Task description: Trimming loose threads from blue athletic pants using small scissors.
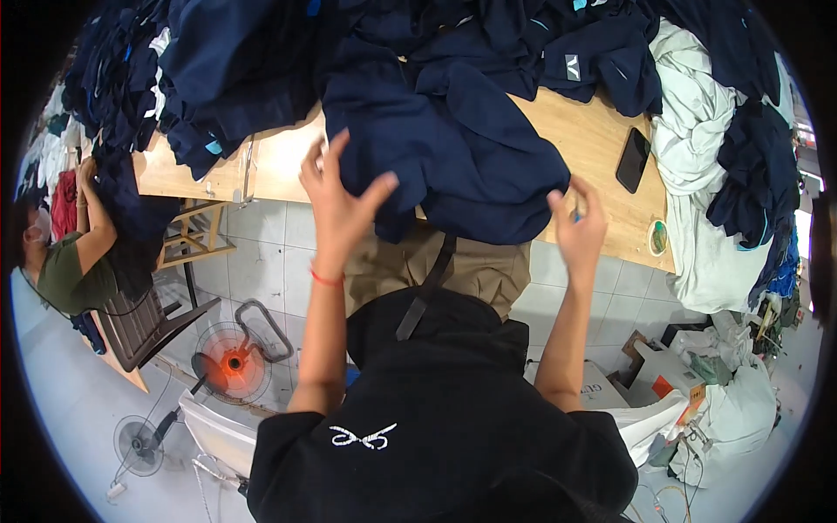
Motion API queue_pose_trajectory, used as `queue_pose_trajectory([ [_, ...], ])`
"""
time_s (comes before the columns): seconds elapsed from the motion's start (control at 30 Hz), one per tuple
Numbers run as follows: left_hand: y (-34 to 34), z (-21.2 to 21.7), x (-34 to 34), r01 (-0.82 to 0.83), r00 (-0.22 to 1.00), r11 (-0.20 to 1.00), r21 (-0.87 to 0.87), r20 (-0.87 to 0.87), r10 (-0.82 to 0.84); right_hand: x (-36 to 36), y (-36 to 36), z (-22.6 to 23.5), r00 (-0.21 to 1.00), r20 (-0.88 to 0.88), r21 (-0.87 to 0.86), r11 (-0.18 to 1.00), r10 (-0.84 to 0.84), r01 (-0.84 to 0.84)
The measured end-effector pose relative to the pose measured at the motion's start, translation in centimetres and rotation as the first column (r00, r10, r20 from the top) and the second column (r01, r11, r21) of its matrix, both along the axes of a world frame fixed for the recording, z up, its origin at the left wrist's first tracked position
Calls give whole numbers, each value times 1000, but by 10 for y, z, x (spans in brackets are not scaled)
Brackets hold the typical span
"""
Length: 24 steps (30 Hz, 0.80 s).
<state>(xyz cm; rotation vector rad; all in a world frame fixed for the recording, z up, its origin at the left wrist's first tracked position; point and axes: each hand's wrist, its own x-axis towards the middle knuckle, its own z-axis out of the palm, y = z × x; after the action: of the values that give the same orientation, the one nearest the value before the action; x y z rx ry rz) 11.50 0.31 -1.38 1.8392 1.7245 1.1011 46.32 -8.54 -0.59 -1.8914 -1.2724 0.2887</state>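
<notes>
A dark navy garment lies bunched on the light wooden table before me, its near edge hanging over the front towards my lap. My left hand is at its left side, fingers and thumb spread wide, holding nothing. At the garment's right end is my right hand, with the fingers curled and slightly blurred. A small bluish spot shows between those fingers; its kind cannot be made out. Whether either hand touches the cloth is hard to tell.
Navy garments are heaped along the table's far side. A black phone and a small round item lie at right, beside pale cloth. On the left, a co-worker sits near an orange-centred fan.
</notes>
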Motion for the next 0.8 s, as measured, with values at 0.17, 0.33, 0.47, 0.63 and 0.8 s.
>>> queue_pose_trajectory([
  [0.17,-40,-44,-22,90,984,992,-89,-148,-103,-23,-19,-34,986,-159,-224,975,-50,14],
  [0.33,4,44,-49,-175,943,983,-52,277,182,11,1,59,729,-682,154,964,-55,217],
  [0.47,78,88,-60,-51,965,971,234,262,-13,63,39,108,877,-474,357,892,-81,275],
  [0.63,119,27,-74,53,995,971,234,-96,-32,67,62,82,965,-99,324,910,-242,261],
  [0.8,35,-14,-85,-63,998,992,111,-16,65,63,-3,12,922,-231,45,943,-310,328],
])
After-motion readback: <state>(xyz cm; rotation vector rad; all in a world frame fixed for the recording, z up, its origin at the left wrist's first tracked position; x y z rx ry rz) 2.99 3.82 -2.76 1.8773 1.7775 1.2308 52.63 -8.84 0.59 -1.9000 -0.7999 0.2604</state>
